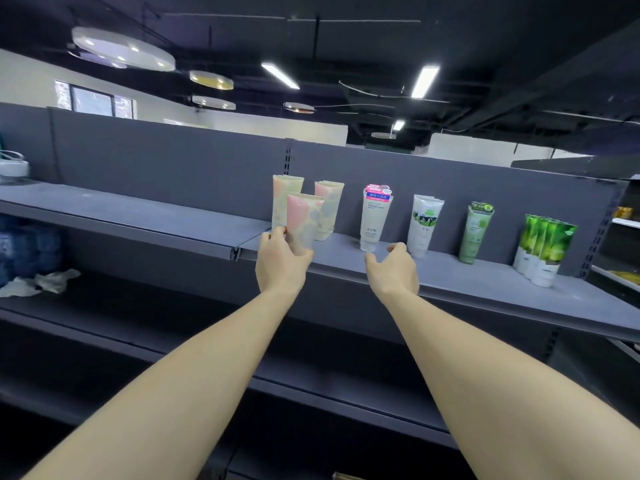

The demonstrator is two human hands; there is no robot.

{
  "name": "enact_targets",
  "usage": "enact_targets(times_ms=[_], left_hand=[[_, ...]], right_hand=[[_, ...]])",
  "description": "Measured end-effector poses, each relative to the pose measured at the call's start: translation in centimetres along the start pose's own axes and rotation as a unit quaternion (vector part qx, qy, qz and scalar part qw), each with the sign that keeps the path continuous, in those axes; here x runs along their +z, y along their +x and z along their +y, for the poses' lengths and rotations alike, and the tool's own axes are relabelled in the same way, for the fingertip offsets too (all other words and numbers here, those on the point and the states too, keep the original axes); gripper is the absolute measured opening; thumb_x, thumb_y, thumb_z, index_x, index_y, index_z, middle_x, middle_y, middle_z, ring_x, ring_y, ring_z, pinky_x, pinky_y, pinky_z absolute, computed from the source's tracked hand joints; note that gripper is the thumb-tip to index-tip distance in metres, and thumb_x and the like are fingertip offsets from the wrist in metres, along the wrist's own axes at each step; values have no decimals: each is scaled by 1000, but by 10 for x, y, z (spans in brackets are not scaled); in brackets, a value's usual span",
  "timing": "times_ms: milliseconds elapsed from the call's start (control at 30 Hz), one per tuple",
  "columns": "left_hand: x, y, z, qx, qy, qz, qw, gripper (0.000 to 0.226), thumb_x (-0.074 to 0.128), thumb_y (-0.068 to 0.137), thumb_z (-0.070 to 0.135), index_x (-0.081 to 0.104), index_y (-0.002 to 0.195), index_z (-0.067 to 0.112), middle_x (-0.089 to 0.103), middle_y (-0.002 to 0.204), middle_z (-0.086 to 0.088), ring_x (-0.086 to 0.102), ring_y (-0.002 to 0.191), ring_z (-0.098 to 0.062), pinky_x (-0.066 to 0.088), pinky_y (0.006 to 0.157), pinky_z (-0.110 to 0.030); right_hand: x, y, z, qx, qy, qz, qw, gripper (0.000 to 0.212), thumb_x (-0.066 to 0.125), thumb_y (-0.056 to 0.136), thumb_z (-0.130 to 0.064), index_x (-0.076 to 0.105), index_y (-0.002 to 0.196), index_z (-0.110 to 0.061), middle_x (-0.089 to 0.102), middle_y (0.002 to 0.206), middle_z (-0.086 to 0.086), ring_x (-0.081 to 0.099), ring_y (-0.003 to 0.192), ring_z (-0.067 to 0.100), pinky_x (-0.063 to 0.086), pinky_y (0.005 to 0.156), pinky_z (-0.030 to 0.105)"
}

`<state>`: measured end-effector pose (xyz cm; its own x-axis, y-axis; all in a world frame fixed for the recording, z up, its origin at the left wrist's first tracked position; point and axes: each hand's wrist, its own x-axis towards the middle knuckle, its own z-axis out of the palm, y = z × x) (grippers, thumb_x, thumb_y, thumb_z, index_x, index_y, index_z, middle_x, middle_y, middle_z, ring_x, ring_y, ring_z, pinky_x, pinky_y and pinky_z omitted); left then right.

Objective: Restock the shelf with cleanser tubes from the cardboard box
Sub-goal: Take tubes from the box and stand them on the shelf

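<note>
a person's left hand (282,261) grips a pastel tube (303,218) by its lower end, fingers and thumb curled round it, holding it upright at the front edge of the grey shelf (450,282), just ahead of two matching pastel tubes (327,209) already standing against the back panel. the right hand (393,268) hovers beside it with fingers loosely curled and apart, holding nothing, just in front of a white tube (374,220).

the step in hand looks to be placement: the tube is over the shelf but does not yet appear set down. the next move would call for lowering it cap-down in front of its look-alikes, square with the row, and letting go without tipping the neighbours; the free hand seems ready to steady it.

further right stand a cow-print tube (424,223), a pale green tube (476,237) and a cluster of bright green tubes (543,247). the only writing that reads is "facial" on the white tube, under a pink tag with characters too small to make out. other labels are too blurred. the cardboard box is hardly in view, if at all; only a brown sliver shows at the bottom edge.
</note>
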<state>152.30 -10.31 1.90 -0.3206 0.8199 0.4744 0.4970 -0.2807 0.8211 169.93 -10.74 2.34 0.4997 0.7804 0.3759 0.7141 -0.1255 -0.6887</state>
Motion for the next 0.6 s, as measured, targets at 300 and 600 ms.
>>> enact_targets(times_ms=[300, 600], left_hand=[[52, 57, -3, 18, -29, -17, 999, 45, 76, 77, 28, 54, 116, 18, 48, 111, 3, 56, 92, -17, 47, 68, -31], [114, 132, -29, -1, -35, -52, 998, 44, 71, 79, 27, 50, 116, 16, 57, 117, 0, 56, 90, -20, 42, 69, -31]], right_hand=[[34, 57, 1, -15, 10, 8, 1000, 41, 55, 96, -34, 44, 128, -12, 56, 128, 7, 56, 111, 26, 49, 81, 39], [62, 117, 7, 14, 0, 45, 999, 44, 55, 95, -32, 46, 134, -13, 57, 131, 5, 56, 114, 25, 44, 85, 35]])
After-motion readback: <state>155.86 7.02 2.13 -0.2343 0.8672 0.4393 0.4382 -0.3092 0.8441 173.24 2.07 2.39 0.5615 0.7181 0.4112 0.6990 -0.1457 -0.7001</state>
